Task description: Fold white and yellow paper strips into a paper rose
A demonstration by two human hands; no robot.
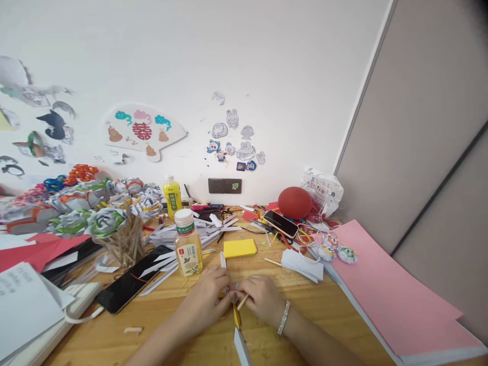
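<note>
Pinching a yellow paper strip (237,317) in the left hand (208,301) and a thin wooden stick (243,302) in the right hand (264,300), fingertips pressed together over the desk (328,310) before the tea bottle (187,244), the person handles light, limp, easily creased paper, probably best held close to the stick.

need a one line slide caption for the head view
Left hand and right hand pinch a paper strip and a stick at a cluttered desk, near a bottle.

Bright even light, soft shadows, warped edges
</note>
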